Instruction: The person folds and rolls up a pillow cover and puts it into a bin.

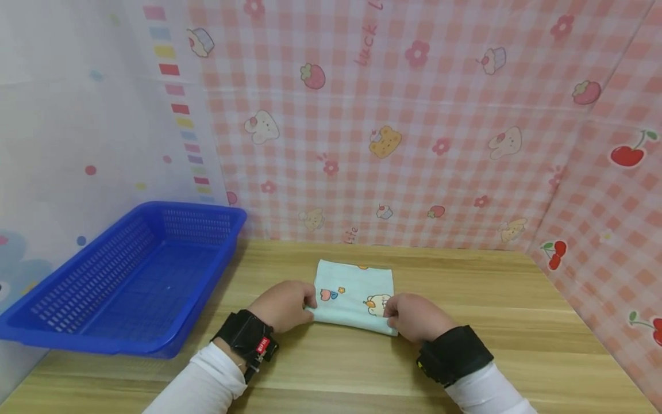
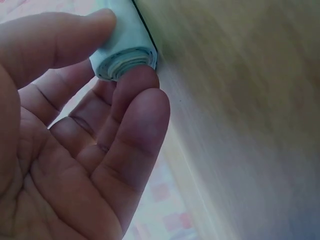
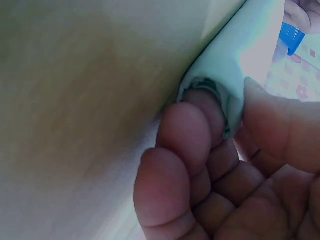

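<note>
Both the left hand (image 1: 286, 305) and the right hand (image 1: 418, 317) hold the near side of a pale blue cloth (image 1: 354, 282), one at each end. From my seat far away, I can see the left thumb (image 2: 65, 42) lying on the rolled edge (image 1: 351, 319), with a bent finger against its wound end, so the cloth is pinched with hardly any gap. Over on the right, one bent fingertip (image 3: 204, 107) is poked into the end of the roll while the thumb presses the outside, so that end is pinched too. I think both ends are held so the roll keeps straight and does not pop loose. The left end shows neat rings; the right one looks looser, maybe because a finger sits in it. The rest of the cloth lies flat on the wooden surface (image 1: 476, 282), just past the hands, about midway, likely so both arms can reach it well. Each wrist wears a black band, the left band (image 1: 243, 339) and the right band (image 1: 457, 353), which I guess carry my close-up cameras. To the left, a blue basket (image 1: 93, 343) sits apart from the cloth, perhaps to leave the arms room. Behind hangs a pink checked sheet (image 1: 351, 190).
</note>
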`<state>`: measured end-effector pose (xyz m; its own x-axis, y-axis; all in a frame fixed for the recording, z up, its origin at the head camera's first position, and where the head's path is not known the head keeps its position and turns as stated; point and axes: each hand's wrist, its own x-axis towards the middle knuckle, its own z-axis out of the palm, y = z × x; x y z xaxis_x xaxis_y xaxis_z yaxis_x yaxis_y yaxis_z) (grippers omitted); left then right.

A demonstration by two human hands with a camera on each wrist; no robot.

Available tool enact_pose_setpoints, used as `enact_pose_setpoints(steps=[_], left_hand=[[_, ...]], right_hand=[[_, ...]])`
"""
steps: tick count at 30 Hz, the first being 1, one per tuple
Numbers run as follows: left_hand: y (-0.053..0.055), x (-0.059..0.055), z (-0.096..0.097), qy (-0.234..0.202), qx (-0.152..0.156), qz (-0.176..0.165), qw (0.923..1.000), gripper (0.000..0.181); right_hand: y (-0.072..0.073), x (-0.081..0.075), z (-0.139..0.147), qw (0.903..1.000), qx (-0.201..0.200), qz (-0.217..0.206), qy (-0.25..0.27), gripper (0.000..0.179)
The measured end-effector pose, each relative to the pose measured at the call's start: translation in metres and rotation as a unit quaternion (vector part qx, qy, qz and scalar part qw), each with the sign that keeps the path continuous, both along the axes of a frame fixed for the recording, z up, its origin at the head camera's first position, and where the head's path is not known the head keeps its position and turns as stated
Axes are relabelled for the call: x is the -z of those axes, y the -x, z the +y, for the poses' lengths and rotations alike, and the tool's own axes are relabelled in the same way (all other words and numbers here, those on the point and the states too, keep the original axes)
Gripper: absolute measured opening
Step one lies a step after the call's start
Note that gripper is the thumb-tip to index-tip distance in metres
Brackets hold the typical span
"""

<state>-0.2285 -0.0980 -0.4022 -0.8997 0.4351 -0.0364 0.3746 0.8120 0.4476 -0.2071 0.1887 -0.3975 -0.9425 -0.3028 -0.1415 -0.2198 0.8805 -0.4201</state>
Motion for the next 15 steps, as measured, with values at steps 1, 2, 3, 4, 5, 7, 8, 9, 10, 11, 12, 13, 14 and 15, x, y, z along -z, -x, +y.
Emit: enact_pose_setpoints(steps=[1, 2, 3, 4, 5, 7, 8, 9, 10, 11, 12, 13, 14, 15], left_hand=[[-0.0001, -0.0001, -0.0002, 0.0, 0.0, -0.002, 1.0, 0.015], [-0.0001, -0.0003, -0.0004, -0.003, -0.001, -0.004, 1.0, 0.014], [0.0001, 0.0, -0.0006, -0.005, -0.004, -0.006, 1.0, 0.012], [0.0003, 0.0, -0.0008, -0.008, -0.006, -0.009, 0.9999, 0.011], [0.0007, 0.0001, -0.001, -0.012, -0.01, -0.014, 0.9998, 0.01], [0.0018, 0.0008, -0.0014, -0.023, -0.017, -0.024, 0.9993, 0.008], [0.0024, 0.0012, -0.0016, -0.028, -0.021, -0.028, 0.999, 0.009], [0.0031, 0.0017, -0.0017, -0.031, -0.023, -0.03, 0.9988, 0.009], [0.0036, 0.0016, -0.0017, -0.034, -0.025, -0.033, 0.9986, 0.01], [0.004, 0.0017, -0.0017, -0.037, -0.026, -0.036, 0.9984, 0.01], [0.0042, 0.0019, -0.0015, -0.038, -0.026, -0.037, 0.9983, 0.01], [0.0043, 0.0022, -0.0011, -0.038, -0.027, -0.037, 0.9982, 0.01], [0.0039, 0.0027, -0.0006, -0.038, -0.027, -0.036, 0.9983, 0.009], [0.0033, 0.0035, 0.0001, -0.036, -0.028, -0.032, 0.9984, 0.008]], right_hand=[[0.0, 0.0003, 0.0004, 1.0, -0.001, -0.001, 0.001, 0.015], [0.0, 0.0003, 0.0006, 1.0, -0.002, 0.0, 0.002, 0.015], [0.0002, 0.0005, 0.001, 1.0, 0.0, -0.002, 0.003, 0.016], [0.0002, 0.0003, 0.0011, 1.0, 0.001, -0.003, 0.004, 0.016], [0.0004, 0.0003, 0.0014, 0.9999, 0.006, -0.007, 0.008, 0.016], [0.0012, 0.0003, 0.0018, 0.9996, 0.018, -0.009, 0.017, 0.016], [0.0017, 0.0003, 0.0019, 0.9994, 0.025, -0.009, 0.024, 0.016], [0.0022, 0.0003, 0.0019, 0.9989, 0.033, -0.01, 0.03, 0.017], [0.0026, 0.0003, 0.0018, 0.9985, 0.04, -0.009, 0.038, 0.018], [0.0031, 0.0004, 0.0016, 0.9983, 0.041, -0.004, 0.041, 0.018], [0.0036, 0.0008, 0.001, 0.9985, 0.038, 0.005, 0.04, 0.019], [0.0033, 0.0005, 0.0002, 0.9986, 0.035, 0.012, 0.038, 0.02], [0.0027, 0.0001, -0.001, 0.9989, 0.029, 0.02, 0.032, 0.021], [0.0019, -0.0002, -0.0021, 0.9991, 0.023, 0.027, 0.025, 0.021]])
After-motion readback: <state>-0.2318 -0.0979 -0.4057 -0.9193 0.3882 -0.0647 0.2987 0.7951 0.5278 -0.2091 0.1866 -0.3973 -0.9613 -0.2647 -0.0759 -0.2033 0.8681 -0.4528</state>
